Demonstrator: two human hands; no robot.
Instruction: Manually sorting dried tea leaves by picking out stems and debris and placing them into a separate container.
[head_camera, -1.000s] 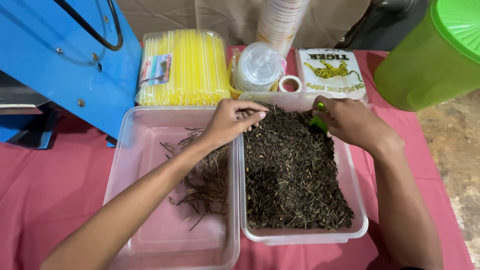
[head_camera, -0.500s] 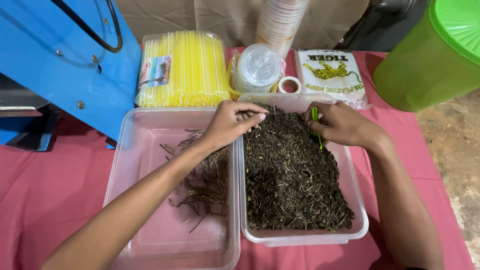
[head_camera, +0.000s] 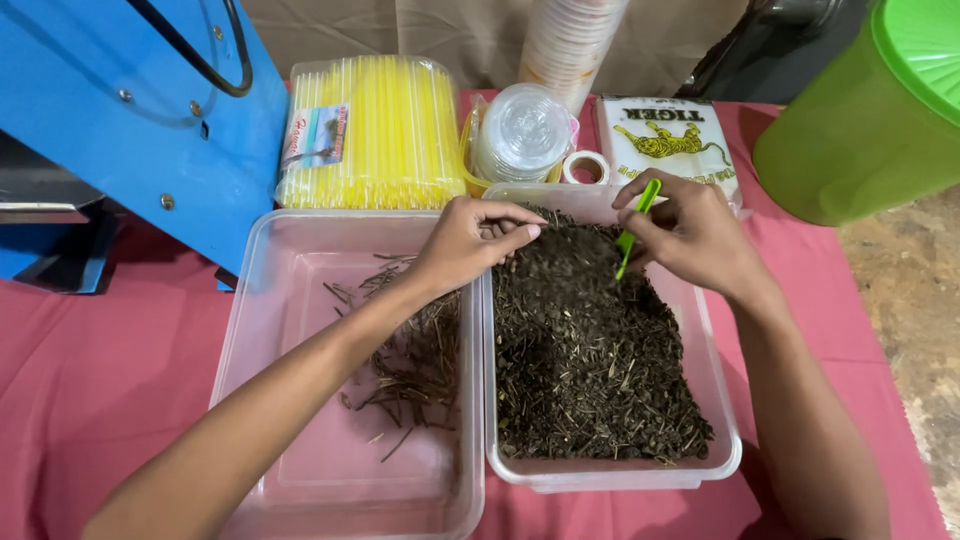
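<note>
Pink cloth covers the table, seen in the head view only. Far edge, left to right: blue metal machine at the far-left corner; pack of yellow straws; stack of clear lids in a yellow-rimmed holder; roll of tape; white packet of plastic bags with a yellow animal figure; tall stack of paper cups behind these; green lidded bucket at the far-right corner. Near edge, side by side and touching: left clear tray, holding a loose scatter of brown stems along its right wall; right clear tray, filled with dark dried leaf matter. Left hand: reaching across the seam between the trays, fingers curled and pinched together over the far-left corner of the leaf heap; whether a stem sits in the pinch cannot be told. Right hand: closed on a small green plastic tool, held upright-tilted with its lower tip in the heap near the tray's far edge. Step in hand, as judged: picking coarse stems out of the leaf with the pinch while the tool loosens the pile. Next move would call for a light pinch on a single stem, lifted clear of the leaf and carried over the shared wall to the stem pile.
</note>
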